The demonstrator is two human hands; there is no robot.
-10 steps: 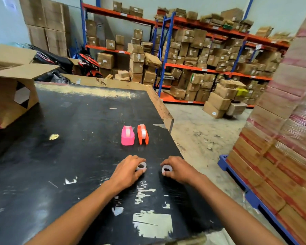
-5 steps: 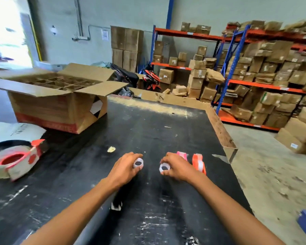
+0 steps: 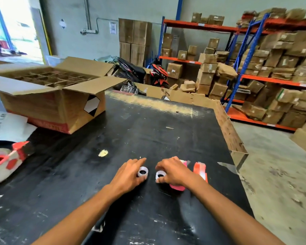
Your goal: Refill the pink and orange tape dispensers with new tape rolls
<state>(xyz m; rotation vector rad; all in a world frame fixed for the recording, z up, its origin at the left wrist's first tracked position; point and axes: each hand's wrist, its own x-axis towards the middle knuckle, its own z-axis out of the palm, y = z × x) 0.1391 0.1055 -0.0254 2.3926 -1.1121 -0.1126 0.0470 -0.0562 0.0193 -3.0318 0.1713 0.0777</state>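
Observation:
Two small white tape rolls lie side by side on the black table. My left hand grips the left roll between thumb and fingers. My right hand holds the right roll the same way. The pink dispenser sits under and behind my right hand, mostly hidden by it. The orange dispenser stands just right of that hand, apart from it.
An open cardboard box with dividers stands at the table's far left. A big red and white packing tape dispenser lies at the left edge. The table's right edge drops to a concrete floor. Shelves of cartons fill the background.
The camera view has swung left and closer. Both hands stay on their rolls and have drawn nearer to the dispensers; my right hand now covers most of the pink one.

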